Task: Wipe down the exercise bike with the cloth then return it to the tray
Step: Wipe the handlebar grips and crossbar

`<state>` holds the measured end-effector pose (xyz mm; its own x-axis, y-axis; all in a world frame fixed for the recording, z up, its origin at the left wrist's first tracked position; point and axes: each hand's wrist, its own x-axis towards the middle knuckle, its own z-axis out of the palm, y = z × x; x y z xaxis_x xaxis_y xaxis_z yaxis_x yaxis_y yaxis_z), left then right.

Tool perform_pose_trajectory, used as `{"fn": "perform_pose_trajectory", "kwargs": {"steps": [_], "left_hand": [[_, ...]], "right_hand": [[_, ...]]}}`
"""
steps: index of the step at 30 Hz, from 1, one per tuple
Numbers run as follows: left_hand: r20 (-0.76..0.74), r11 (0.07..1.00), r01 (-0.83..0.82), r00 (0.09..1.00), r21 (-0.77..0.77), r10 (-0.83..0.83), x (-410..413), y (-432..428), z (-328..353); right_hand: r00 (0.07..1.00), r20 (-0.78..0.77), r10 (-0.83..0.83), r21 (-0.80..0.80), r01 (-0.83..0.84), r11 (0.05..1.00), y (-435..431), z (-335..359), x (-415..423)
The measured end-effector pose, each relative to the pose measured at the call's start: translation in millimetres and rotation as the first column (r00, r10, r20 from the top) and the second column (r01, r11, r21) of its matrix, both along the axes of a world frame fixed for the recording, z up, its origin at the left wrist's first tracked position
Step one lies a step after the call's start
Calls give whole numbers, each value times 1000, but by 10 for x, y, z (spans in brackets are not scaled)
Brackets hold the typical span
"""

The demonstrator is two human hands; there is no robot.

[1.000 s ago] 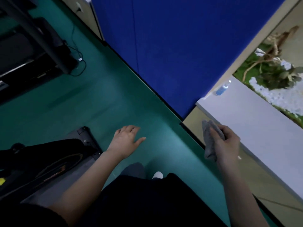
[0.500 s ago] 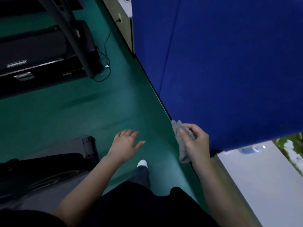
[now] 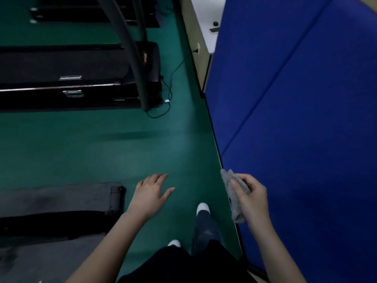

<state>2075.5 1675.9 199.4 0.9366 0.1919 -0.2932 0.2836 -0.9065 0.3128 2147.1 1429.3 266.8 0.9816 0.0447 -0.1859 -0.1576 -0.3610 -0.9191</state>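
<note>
Green floor (image 3: 98, 152) runs past a tall blue wall (image 3: 306, 119). The right hand (image 3: 252, 198) has its fingers (image 3: 237, 185) closed on the gray cloth (image 3: 234, 193) — the left hand (image 3: 151, 193) is open and empty. No tray or bike shows, so I cannot tell if the wiping is done.

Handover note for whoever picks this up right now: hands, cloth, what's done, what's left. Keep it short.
Right hand: closed on the grey cloth, bunched up, held beside the blue partition.
Left hand: empty, fingers spread, hovering over the green floor.
Person is standing in the aisle; treadmills lie ahead on the left, and a dark machine base sits at lower left.
Tray: not in view.
Done: cannot tell from this view whether the wiping is finished.
Left: at the least, get the cloth back to the tray and let it go there.
</note>
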Motion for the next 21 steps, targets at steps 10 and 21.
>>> {"fn": "perform_pose_trajectory", "kwargs": {"steps": [10, 21], "left_hand": [[-62, 964, -263, 962, 38, 265, 936, 154, -18], [-15, 849, -527, 849, 50, 528, 1457, 489, 74]], "right_hand": [[957, 13, 288, 46, -288, 956, 347, -47, 1608], [892, -59, 448, 72, -444, 893, 980, -145, 2684]]}}
